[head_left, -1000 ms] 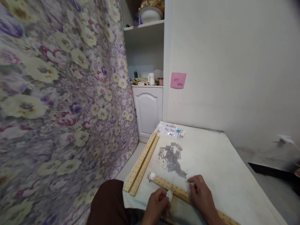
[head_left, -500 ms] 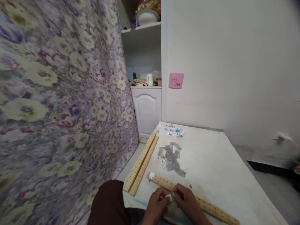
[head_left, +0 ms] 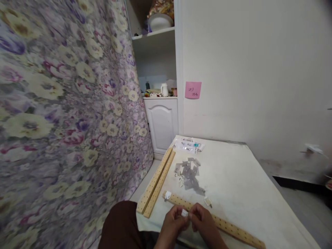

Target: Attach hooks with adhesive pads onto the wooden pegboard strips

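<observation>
left fingers [head_left: 177, 209] pinch a flat white piece [head_left: 184, 213] near the holed wooden strip [head_left: 237, 231]; right fingers' [head_left: 197, 210] grip unclear.

A floral curtain [head_left: 64, 103] fills the left side. At upper centre, open shelves [head_left: 154, 33] stand above a white cabinet door [head_left: 163, 124]. A pale wall [head_left: 254, 69] spans the upper right; grey floor [head_left: 313, 211] shows at lower right.

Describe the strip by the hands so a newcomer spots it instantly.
On the white table, find the left hand and right hand. The wooden strip slants across behind them, partly hidden. Unlike the strip pair at the table's left edge, it lies alone, a white tag at one end.
</observation>
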### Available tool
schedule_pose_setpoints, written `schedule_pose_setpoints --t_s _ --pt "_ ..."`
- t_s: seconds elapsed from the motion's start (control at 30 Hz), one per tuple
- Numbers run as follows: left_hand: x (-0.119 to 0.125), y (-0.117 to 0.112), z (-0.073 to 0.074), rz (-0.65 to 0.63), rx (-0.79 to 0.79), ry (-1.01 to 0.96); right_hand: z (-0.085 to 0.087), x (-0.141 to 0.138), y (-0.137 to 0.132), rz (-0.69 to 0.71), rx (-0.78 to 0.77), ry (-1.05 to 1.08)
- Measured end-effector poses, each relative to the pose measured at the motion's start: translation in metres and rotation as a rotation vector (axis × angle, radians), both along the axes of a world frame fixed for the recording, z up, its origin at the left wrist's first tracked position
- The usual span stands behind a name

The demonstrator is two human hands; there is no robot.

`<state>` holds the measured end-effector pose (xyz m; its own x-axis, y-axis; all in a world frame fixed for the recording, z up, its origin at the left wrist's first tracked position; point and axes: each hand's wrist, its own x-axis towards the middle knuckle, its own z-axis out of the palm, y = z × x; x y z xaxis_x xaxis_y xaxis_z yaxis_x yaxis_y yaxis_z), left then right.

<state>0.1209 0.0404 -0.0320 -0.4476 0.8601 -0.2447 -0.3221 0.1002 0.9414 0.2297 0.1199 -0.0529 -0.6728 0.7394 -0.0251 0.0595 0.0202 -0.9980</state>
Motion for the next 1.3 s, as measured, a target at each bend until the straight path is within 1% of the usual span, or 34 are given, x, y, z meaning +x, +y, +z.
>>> schedule_pose_setpoints --t_s 0.13,0.2,0.4,0.53,0.6,0.73,0.83,0.9,1.03,1.17,1.23,1.3 --pt "0.001 0.002 -0.003 0.053 -0.07 0.141 -0.003 -0.006 -0.009 -0.051 -0.034 0.102" --pt "0.001 0.002 -0.008 0.056 -0.094 0.163 -0.005 -0.009 -0.012 -0.083 -0.063 0.125" --pt "-0.002 0.003 -0.02 0.084 -0.023 0.029 -0.009 -0.014 -0.015 -0.147 -0.137 0.12" --pt "-0.002 0.002 -0.022 0.102 0.009 0.025 -0.011 -0.017 -0.017 -0.151 -0.17 0.134" --pt "-0.001 0.002 -0.022 0.111 0.012 -0.012 -0.011 -0.018 -0.019 -0.154 -0.175 0.133" --pt "-0.003 -0.001 -0.02 0.089 -0.025 -0.048 -0.008 -0.014 -0.018 -0.154 -0.14 0.114" --pt "-0.006 -0.003 -0.016 0.074 -0.059 0.022 -0.004 -0.01 -0.012 -0.168 -0.046 0.095" --pt "-0.007 -0.003 -0.012 0.039 -0.055 0.09 -0.001 -0.007 -0.007 -0.162 0.003 0.092" --pt "-0.004 -0.002 -0.006 -0.059 -0.021 0.175 -0.003 -0.005 0.0 -0.085 0.013 0.099" --pt "-0.002 -0.001 -0.01 -0.054 -0.038 0.184 -0.01 -0.006 0.002 -0.009 -0.043 0.054" --pt "-0.003 -0.002 -0.015 -0.063 -0.058 0.159 -0.012 -0.006 0.002 -0.013 -0.063 0.033" --pt "-0.003 -0.004 -0.018 -0.093 -0.096 0.086 -0.011 -0.007 0.002 -0.04 -0.062 0.02"
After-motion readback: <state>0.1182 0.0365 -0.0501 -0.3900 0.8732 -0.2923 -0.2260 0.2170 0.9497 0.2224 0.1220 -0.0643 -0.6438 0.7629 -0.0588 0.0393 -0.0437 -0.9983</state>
